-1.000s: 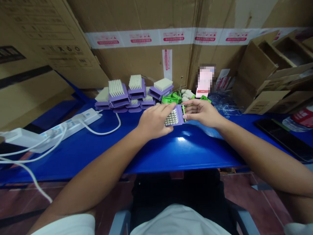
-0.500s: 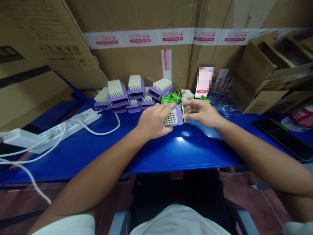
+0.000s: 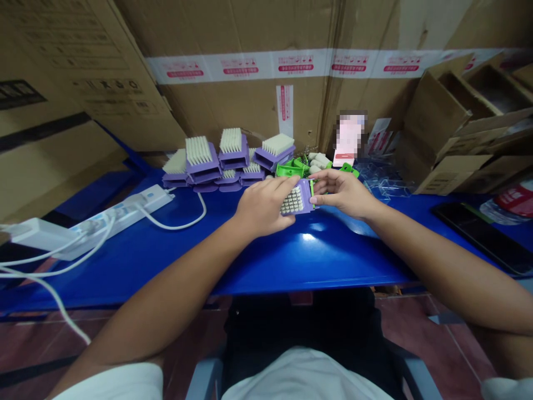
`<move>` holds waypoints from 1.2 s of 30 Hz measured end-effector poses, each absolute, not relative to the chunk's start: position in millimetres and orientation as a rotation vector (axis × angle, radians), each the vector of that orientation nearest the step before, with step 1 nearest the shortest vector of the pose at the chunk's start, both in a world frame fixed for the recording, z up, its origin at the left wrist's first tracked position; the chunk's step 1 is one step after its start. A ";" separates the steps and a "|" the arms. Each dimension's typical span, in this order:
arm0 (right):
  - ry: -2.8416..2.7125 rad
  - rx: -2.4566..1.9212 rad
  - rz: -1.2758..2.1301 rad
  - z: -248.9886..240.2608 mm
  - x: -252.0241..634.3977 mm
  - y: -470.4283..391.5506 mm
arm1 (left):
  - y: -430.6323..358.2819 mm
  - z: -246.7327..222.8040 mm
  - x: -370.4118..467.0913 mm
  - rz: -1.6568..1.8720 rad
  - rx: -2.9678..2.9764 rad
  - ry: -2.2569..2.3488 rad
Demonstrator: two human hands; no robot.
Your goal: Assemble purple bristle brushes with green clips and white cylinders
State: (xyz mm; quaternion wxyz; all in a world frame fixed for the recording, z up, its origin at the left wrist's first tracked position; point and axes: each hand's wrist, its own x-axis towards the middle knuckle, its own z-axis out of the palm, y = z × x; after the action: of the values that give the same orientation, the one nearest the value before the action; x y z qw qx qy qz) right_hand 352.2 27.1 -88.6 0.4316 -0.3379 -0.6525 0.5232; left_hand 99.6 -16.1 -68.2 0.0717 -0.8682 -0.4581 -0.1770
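My left hand is wrapped over a purple brush head, its pale bristle tufts facing up toward me. A green plastic piece sits against the right end of the brush head, and the thumb and fingers of my right hand pinch it there. The palm of my left hand hides the brush head's other end. Just behind my hands lie loose green plastic parts and small off-white cylindrical pieces. Further left, several purple brush heads with white bristles are piled up.
A white power strip with cables lies on the blue table at left. Clear plastic pieces, a lit phone, a dark phone and a red-labelled bottle are toward the right. Cardboard boxes stand behind.
Both hands keep the same grip on the brush head and the green piece. The whole view has shifted very slightly; nothing else has visibly moved.
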 end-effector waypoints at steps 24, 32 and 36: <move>-1.827 -0.769 1.114 -86.9 360.1 31.5 | -14.5 -68.9 97.3 -0.577 -2.597 -1.399; -1.848 -0.737 1.080 -85.8 361.8 30.2 | -14.6 -69.6 97.2 -0.580 -2.589 -1.398; -1.855 -0.743 1.042 -86.0 361.0 30.7 | -14.6 -69.8 97.6 -0.581 -2.590 -1.389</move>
State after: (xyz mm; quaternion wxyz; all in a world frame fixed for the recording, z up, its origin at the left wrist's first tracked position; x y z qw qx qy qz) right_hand 361.0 30.7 -86.0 0.4295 -0.2979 -0.7433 0.4174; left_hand 97.6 -14.6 -69.8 0.0729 -0.8623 -0.4624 -0.1934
